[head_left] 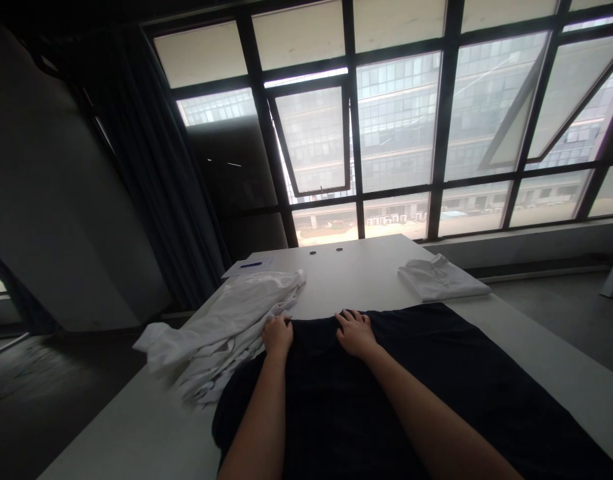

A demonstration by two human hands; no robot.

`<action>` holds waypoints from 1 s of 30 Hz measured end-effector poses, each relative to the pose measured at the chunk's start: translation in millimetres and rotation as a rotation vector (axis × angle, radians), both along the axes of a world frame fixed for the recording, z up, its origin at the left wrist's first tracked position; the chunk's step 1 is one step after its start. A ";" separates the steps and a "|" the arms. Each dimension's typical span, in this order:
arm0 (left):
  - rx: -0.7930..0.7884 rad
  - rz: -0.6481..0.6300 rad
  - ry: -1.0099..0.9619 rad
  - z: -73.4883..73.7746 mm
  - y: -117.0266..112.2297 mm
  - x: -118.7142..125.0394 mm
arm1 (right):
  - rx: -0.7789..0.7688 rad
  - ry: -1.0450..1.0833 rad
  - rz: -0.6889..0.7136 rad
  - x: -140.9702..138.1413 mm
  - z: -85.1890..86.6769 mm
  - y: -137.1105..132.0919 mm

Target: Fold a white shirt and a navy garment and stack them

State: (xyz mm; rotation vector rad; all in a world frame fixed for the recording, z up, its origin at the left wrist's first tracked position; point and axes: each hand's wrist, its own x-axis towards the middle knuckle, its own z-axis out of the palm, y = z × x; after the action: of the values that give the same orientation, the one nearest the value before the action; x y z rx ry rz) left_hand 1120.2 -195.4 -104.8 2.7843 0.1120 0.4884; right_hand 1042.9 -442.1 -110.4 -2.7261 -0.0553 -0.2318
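Observation:
A dark navy garment [436, 380] lies spread over the white table [346, 273]. Both my hands rest on its far edge. My left hand [277, 333] sits at that edge, beside a pile of white clothes [226, 327], with its fingers curled onto the dark cloth. A little to its right, my right hand [355, 331] presses on the cloth with its fingers bent over the edge. Whether either hand pinches the fabric is not clear.
A folded white shirt [441, 280] lies at the table's far right. A sheet of paper with a blue pen [250, 265] is at the far left corner. Two small holes [326, 251] mark the tabletop's back edge. Large windows and a dark curtain stand behind.

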 end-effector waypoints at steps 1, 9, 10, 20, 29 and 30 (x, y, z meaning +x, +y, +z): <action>0.003 0.000 -0.002 -0.3 -0.3 -0.2 | 0.000 -0.012 -0.006 -1.5 1.9 -0.4; -0.061 -0.072 -0.079 1.3 1.8 2.5 | 0.021 -0.200 0.318 -19.4 25.1 6.4; -0.076 -0.087 -0.092 1.8 1.7 2.8 | 0.030 -0.219 0.403 -20.2 24.8 9.1; -0.188 -0.294 -0.119 -2.6 -4.3 6.0 | 0.092 -0.283 0.504 -16.3 12.1 20.1; -0.130 -0.277 -0.061 -1.8 -0.4 7.5 | 0.178 -0.337 0.466 -17.7 15.0 19.1; -0.125 -0.260 -0.056 -1.3 -0.3 7.3 | 0.174 -0.329 0.472 -17.9 14.5 18.8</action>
State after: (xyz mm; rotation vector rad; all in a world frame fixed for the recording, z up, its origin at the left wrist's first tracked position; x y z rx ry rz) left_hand 1127.5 -195.8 -106.2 2.6094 -0.2216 0.4748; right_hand 1025.0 -423.2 -95.9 -2.3906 -0.7231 -0.5126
